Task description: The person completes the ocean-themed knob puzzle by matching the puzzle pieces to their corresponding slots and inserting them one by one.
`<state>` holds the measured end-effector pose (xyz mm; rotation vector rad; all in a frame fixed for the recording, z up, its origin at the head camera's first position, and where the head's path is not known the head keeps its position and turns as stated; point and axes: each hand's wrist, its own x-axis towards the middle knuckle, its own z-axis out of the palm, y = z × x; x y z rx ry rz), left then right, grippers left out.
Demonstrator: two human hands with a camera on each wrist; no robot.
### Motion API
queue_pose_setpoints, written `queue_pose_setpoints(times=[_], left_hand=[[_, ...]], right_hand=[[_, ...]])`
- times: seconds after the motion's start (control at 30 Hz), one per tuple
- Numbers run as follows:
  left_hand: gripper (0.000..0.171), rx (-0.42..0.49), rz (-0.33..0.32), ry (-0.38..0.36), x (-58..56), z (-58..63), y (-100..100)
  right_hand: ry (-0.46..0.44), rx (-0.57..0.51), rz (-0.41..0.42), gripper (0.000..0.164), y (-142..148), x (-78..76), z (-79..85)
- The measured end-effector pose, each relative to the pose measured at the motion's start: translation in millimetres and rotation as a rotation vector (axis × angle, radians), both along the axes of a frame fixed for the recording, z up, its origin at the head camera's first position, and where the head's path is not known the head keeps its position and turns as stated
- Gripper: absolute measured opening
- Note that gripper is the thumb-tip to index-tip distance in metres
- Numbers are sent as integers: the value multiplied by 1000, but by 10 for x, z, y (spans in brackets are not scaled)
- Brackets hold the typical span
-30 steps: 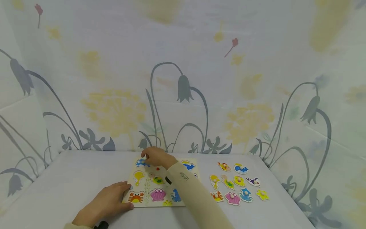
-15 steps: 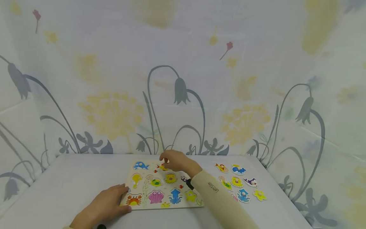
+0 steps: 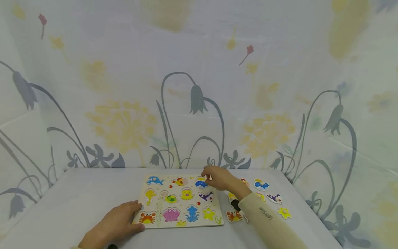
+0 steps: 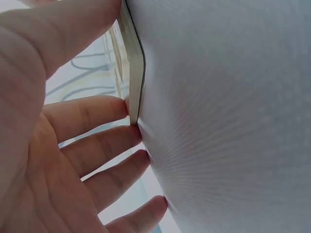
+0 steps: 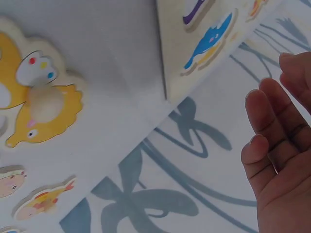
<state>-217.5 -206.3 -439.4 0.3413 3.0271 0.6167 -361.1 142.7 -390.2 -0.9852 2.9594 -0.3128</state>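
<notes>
In the head view a wooden peg puzzle board (image 3: 160,226) with painted sea animals lies flat on the table. My left hand (image 3: 113,221) rests at its near left corner. The left wrist view shows the thumb and index fingertip of that left hand (image 4: 73,141) touching the board's edges (image 4: 137,87), fingers fairly straight. A blue whale (image 3: 154,180) at the far left of the board appears to have a knob. Above the board's far right corner, by the blue dolphin picture (image 3: 201,184), hovers my right hand (image 3: 219,178). Its fingers (image 5: 269,131) are loosely bent around nothing.
Right of the board lie several loose knobbed pieces, among them a crab (image 3: 234,216), a blue dolphin (image 3: 261,185), an orca (image 3: 274,198) and a yellow starfish (image 3: 284,212). My right forearm hides some. A flower-printed cloth (image 3: 199,103) rises behind the table.
My right hand has moved rightward across the far side of the board, from the blue whale to the far right corner, uncovering the pictures. The left hand stays at the corner.
</notes>
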Motion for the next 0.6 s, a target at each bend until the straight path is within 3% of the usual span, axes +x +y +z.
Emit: queue_pose_setpoints(times=[0.43, 0.6], left_hand=[[78, -12, 10, -1, 7, -9, 3], [78, -9, 6, -3, -7, -13, 6]], right_hand=[[72, -37, -41, 25, 518, -102, -141], [52, -66, -100, 25, 695, -127, -134]])
